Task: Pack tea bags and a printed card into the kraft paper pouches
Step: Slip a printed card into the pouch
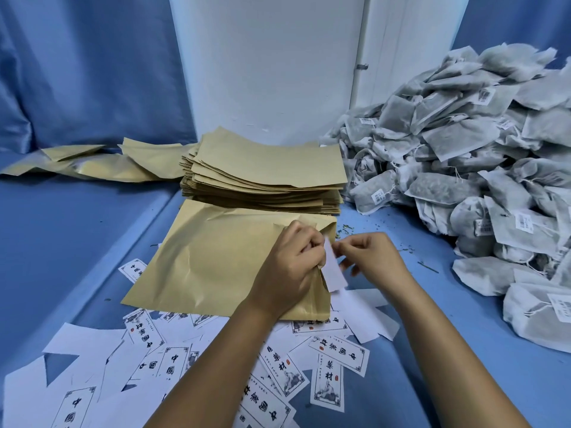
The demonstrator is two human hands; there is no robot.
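Left hand (pixel 289 267): grips the flat tan kraft paper pouch (pixel 216 261) at its mouth, steadying it.
Right hand (pixel 375 261): pinches the white printed card (pixel 335 273), feeding it in.

This looks like a small hand-packing workroom. A counter (pixel 77 242) draped in blue cloth carries a tall stack of kraft pouches (pixel 265 177). Right of the stack rises a heap of tea bags (pixel 463 168); in front of it lie scattered printed cards (pixel 338 353). Behind the stack hang blue curtains (pixel 86 69) beside a white wall (pixel 272 63).
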